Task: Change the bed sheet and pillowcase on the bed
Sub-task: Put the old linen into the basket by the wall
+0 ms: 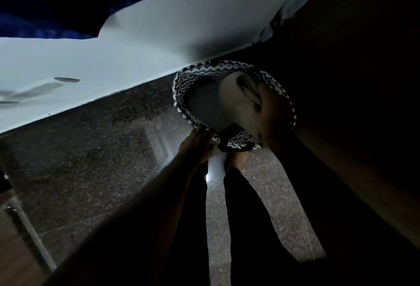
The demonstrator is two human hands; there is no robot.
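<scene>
Left of the zigzag pillowcase (pixel 197 78), pale smooth sheet (pixel 91 65) meets speckled stone floor (pixel 102 144). Left hand (pixel 196 147) pinches its bunched lower hem; white pillow (pixel 218 106) fills the round opening; right hand (pixel 272 115) grips its right rim.

I stand in a dim room on a dark speckled polished stone floor (pixel 95 149), which throws back a pale bright reflection (pixel 212 167) near my feet. To my left a strip of brown wood surface (pixel 13 263) meets the stone behind a thin metal rail (pixel 29 231). On my right a dark brown wooden panel (pixel 363 81) rises in deep shadow.
</scene>
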